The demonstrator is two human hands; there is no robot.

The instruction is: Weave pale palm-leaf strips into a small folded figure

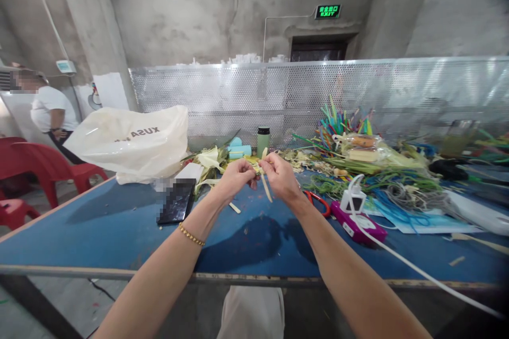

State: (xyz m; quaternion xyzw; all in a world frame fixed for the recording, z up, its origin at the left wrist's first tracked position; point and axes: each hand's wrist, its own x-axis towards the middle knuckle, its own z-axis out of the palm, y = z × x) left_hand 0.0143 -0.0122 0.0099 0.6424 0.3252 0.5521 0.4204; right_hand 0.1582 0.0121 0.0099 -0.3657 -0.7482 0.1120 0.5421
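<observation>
Fingers (248, 170) of the left hand (235, 177) and right hand (281, 176) pinch a pale leaf strip (266, 189) together above the blue table (119, 233). Pulled too hard, the thin strip could tear or slip free, its loose end dangling unsupported.

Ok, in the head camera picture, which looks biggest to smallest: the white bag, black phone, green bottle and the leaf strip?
1. white bag
2. black phone
3. green bottle and leaf strip: too alike to rank, and the bottle stands farther from the camera.
</observation>
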